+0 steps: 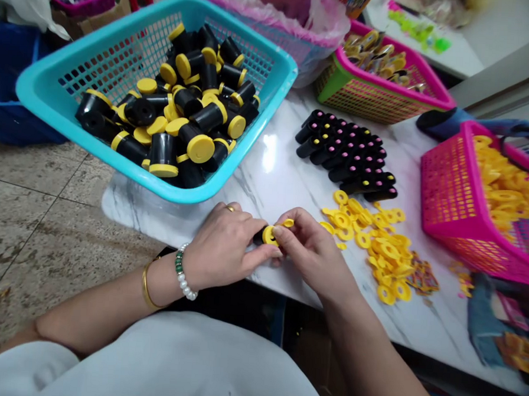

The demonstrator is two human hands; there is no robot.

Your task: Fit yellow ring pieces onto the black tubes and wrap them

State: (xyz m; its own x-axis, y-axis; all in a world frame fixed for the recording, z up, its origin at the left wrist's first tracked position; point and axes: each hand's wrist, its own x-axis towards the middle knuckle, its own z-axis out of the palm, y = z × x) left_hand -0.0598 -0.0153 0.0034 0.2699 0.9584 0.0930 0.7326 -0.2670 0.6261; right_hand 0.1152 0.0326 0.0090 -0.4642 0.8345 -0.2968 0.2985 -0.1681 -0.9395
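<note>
Together, the left hand (224,243) and right hand (312,251) pinch a small black piece with a yellow ring (269,234), seemingly pressing it on, just above the marble table (283,175), near loose yellow rings (377,239).

1. Two hands: left hand (221,246), right hand (317,257).
2. One yellow-capped black tube (268,235) between them.
3. One turquoise basket (112,60).
4. One pink basket of yellow rings (451,193), one pink-rimmed green basket (338,86).
5. One gold bangle (146,286), one bead bracelet (181,275), one finger ring (231,208).
</note>
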